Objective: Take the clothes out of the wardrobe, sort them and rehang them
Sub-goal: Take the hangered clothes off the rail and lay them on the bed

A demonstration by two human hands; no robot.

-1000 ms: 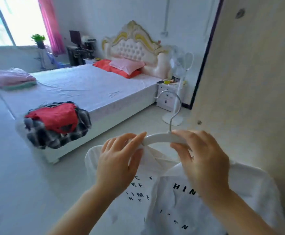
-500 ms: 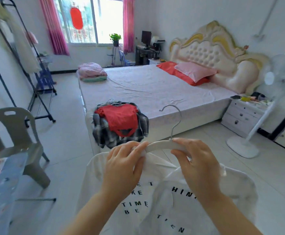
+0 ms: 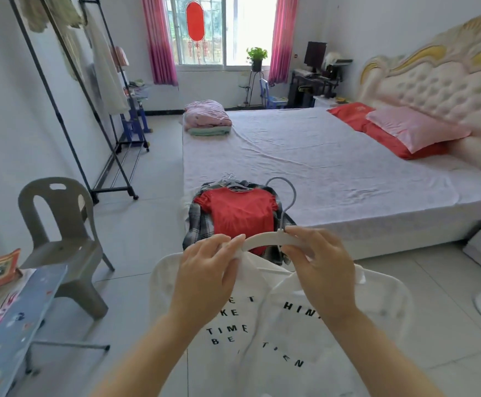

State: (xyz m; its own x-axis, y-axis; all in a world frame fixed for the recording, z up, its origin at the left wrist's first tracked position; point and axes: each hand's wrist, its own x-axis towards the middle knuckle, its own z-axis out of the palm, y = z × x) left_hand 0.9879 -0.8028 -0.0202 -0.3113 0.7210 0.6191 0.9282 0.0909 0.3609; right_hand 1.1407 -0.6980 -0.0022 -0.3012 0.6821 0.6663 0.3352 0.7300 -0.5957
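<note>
Bed [image 3: 319, 156]: the right half of the room is taken up by it; its foot edge runs along the right, its left edge runs back toward the window.
Floor [image 3: 153, 224]: a strip of tile is left open between the bed's left edge and the rack [image 3: 112, 192] by the left wall. More open tile is seen in front of the foot edge.
Chair [image 3: 62, 242]: set near left, facing the strip, just beside a table [image 3: 19, 325] whose edge cuts into the lower left corner.
Shirt [image 3: 262, 339]: white, black lettering, held up on a hanger over the floor, short of the bed's near corner. It hangs free and the lower view is filled by it.
Pile [image 3: 236, 213]: a red top on plaid, laid on the near corner, draped over the edge.
Hanger [image 3: 265, 239]: white bar, metal hook upright, seen against the pile.
Left hand [image 3: 205, 270]: fingers are curled over the bar's left end and the shirt's shoulder.
Right hand [image 3: 322, 270]: the bar is pinched just under the hook.
</note>
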